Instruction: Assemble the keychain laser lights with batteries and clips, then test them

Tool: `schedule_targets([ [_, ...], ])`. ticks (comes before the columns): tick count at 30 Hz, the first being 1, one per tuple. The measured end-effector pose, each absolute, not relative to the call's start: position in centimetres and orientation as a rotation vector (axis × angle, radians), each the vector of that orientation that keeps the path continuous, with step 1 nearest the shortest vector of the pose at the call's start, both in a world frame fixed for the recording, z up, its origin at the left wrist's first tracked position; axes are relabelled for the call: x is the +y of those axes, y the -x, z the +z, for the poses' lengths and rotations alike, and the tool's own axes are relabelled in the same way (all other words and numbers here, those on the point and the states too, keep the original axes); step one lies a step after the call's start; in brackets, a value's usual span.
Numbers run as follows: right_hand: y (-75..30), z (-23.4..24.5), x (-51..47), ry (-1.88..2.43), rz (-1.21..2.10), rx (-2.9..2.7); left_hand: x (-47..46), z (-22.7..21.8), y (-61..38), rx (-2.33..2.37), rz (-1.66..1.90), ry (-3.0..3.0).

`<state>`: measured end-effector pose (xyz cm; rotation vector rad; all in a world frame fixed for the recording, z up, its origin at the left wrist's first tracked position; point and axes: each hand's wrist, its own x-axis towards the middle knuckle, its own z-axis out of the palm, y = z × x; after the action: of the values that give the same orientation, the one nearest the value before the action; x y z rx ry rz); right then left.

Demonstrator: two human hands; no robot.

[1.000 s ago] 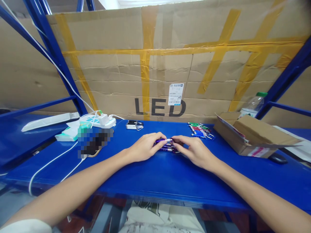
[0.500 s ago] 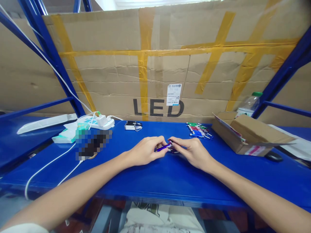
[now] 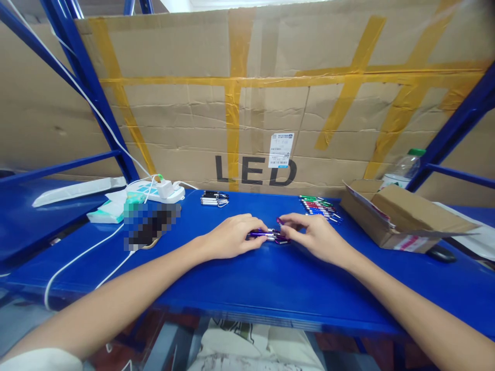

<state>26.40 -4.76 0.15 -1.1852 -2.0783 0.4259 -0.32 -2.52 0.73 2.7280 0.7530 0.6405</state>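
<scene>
At the middle of the blue table, my left hand [image 3: 236, 236] is closed around purple pens [image 3: 270, 236], its thumb and fingers pressing their left ends together close to the tabletop. The pens lie side by side, their silver parts pointing right. Just to the right, my right hand [image 3: 315, 234] pinches a purple pen [image 3: 279, 221]; only a short end pokes out beyond the fingertips, the rest being hidden. Black and white pens [image 3: 214, 198] lie grouped at the back, left of centre. Green, red and blue pens [image 3: 319, 208] form another row at the back right.
An open cardboard box [image 3: 402, 216] stands at the right, with a black mouse [image 3: 441, 253] beside it and a green-capped bottle [image 3: 406, 167] behind. A power strip [image 3: 154, 191], tissue pack [image 3: 108, 210], phone [image 3: 152, 226] and white cables occupy the left. A large cardboard sheet [image 3: 174, 134] closes off the back.
My right hand has drawn slightly away to the right from my left hand. The purple pens in the left hand now lie flatter and show more between the hands. The camera view has shifted slightly.
</scene>
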Motion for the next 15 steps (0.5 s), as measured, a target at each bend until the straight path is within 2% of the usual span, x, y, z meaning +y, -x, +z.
schedule_targets([
  [5,-27.2,1.3,-5.3,1.097,0.606,-2.415,-2.2,0.9,0.6,0.836,0.662,-2.792],
  [15,-27.9,2.1,-5.6,1.270,0.704,-2.531,-2.0,0.7,0.8,0.867,0.723,-2.795],
])
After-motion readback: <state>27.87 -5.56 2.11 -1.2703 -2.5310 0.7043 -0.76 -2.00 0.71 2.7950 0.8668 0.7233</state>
